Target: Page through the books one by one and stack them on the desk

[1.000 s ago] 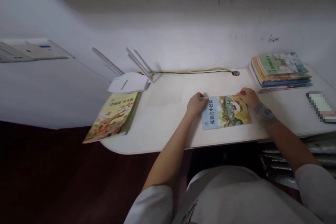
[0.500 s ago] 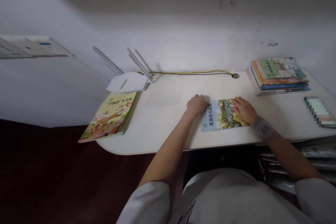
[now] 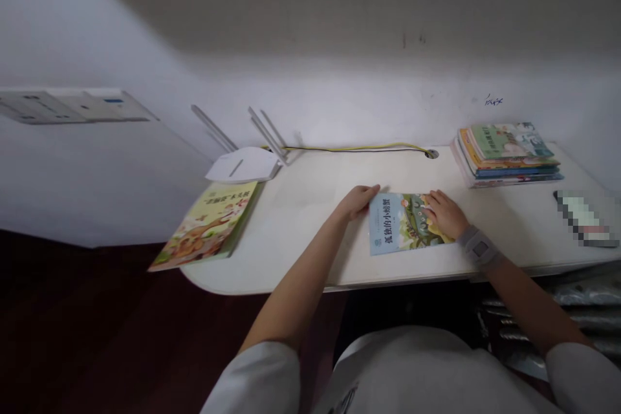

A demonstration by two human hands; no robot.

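A thin picture book (image 3: 388, 226) with a blue-and-green illustrated cover lies on the white desk (image 3: 301, 239), cover up. At its upper left corner is my left hand (image 3: 358, 202), fingers curled in and thumb along the corner; the fingertips are partly hidden. My right hand (image 3: 446, 213) rests on the upper right part of the cover, palm down with the fingers stretched out over it. A grey band with a dark square face (image 3: 480, 249) is around my right wrist.
A stack of books (image 3: 509, 155) stands at the back right, with a phone (image 3: 587, 220) in front of it. A white router (image 3: 242, 165) with upright antennas is at the back left. A yellow-green book (image 3: 208, 226) overhangs the left edge. Cables (image 3: 349, 150) run along the wall.
My left hand has turned at the book's corner, its thumb now showing and more of the cover uncovered. My right hand stays on the cover. The whole view has shifted slightly.
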